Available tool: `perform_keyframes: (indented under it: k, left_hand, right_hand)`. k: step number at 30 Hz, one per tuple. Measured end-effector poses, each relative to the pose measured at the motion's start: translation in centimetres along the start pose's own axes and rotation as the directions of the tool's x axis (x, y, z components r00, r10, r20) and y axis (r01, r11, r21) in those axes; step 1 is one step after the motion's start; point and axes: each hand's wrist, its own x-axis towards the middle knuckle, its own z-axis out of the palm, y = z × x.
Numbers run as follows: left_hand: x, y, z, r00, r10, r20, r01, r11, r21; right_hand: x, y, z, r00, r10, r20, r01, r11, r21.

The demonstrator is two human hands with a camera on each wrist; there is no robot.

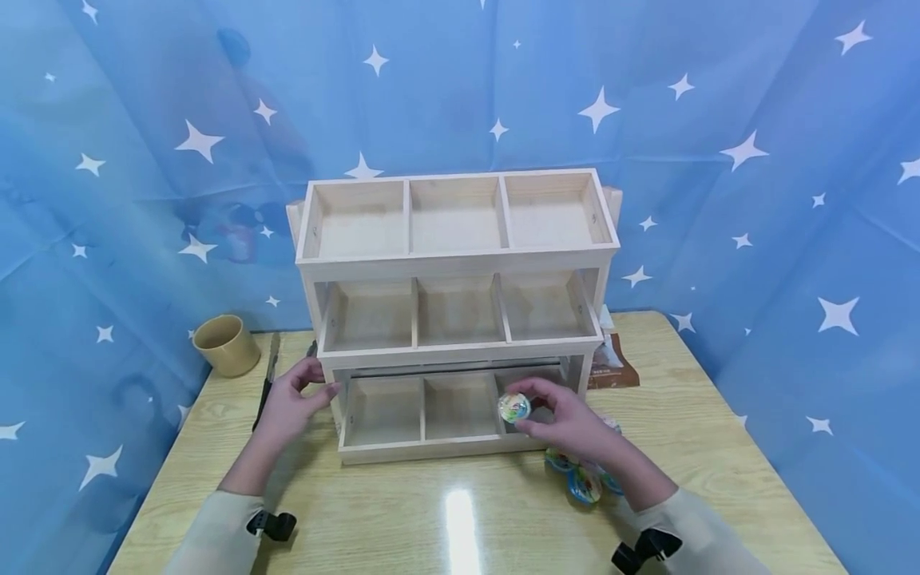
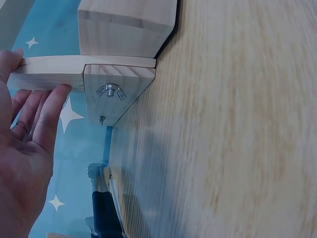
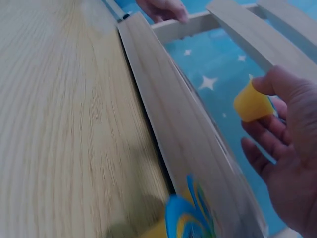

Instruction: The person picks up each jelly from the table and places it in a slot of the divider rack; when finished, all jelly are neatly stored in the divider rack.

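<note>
A three-tier wooden shelf (image 1: 460, 450), each tier divided into three compartments, stands on the table. My right hand (image 1: 571, 423) pinches a small jelly cup (image 1: 513, 407) between thumb and fingers, at the lowest tier's right compartment. In the right wrist view the jelly cup's yellow side (image 3: 251, 104) shows, held above the tier's front board. My left hand (image 1: 291, 399) grips the shelf's left side post (image 2: 49, 69), thumb on one face and fingers on the other. Several more jelly cups (image 1: 584, 485) lie on the table, partly hidden under my right forearm.
A tan mug (image 1: 231, 351) stands at the table's back left. Tongs with dark handles (image 2: 105, 210) lie between it and the shelf. A brown package (image 1: 616, 374) is partly hidden behind the shelf's right side. A blue star-patterned curtain (image 1: 755, 239) hangs around the table.
</note>
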Motion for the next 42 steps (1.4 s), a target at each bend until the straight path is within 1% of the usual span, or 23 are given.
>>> perform_keyframes:
  k: [3, 8, 13, 18, 26, 30, 38, 42]
  left_hand:
    - [-0.1, 0.0, 0.1, 1.000, -0.007, 0.002, 0.007, 1.000, -0.009]
    - [-0.1, -0.1, 0.1, 1.000, -0.012, 0.005, 0.012, 1.000, -0.006]
    - [0.0, 0.1, 0.1, 1.000, -0.009, 0.006, 0.009, 1.000, -0.012]
    - [0.0, 0.0, 0.0, 1.000, -0.012, 0.012, 0.012, 1.000, -0.012]
    - [0.0, 0.0, -0.1, 1.000, -0.001, 0.016, 0.002, 1.000, -0.018]
    - [0.0, 0.1, -0.1, 1.000, 0.000, 0.012, 0.000, 1.000, -0.006]
    - [0.1, -0.2, 0.0, 1.000, -0.014, 0.015, 0.014, 1.000, 0.005]
    - [0.1, -0.3, 0.1, 1.000, -0.008, 0.010, 0.008, 1.000, 0.009]
  right_hand:
    - [0.8, -0.5, 0.9, 1.000, -0.009, 0.005, 0.010, 1.000, -0.020]
    - [2.2, -1.3, 2.6, 0.997, -0.073, 0.007, 0.073, 0.996, -0.045]
    - [3.3, -2.3, 4.1, 0.995, -0.095, 0.015, 0.096, 0.995, -0.015]
    - [4.6, -2.7, 5.7, 0.994, -0.106, 0.028, 0.107, 0.994, -0.011]
    - [6.7, -3.9, 8.2, 0.993, -0.119, 0.011, 0.119, 0.993, 0.029]
    - [7.7, -4.6, 9.6, 0.990, -0.137, 0.041, 0.135, 0.990, 0.035]
    - [9.8, -5.6, 12.0, 0.984, -0.096, 0.148, 0.094, 0.995, 0.017]
    - [10.8, -6.0, 12.8, 0.976, -0.111, 0.189, 0.115, 0.993, -0.014]
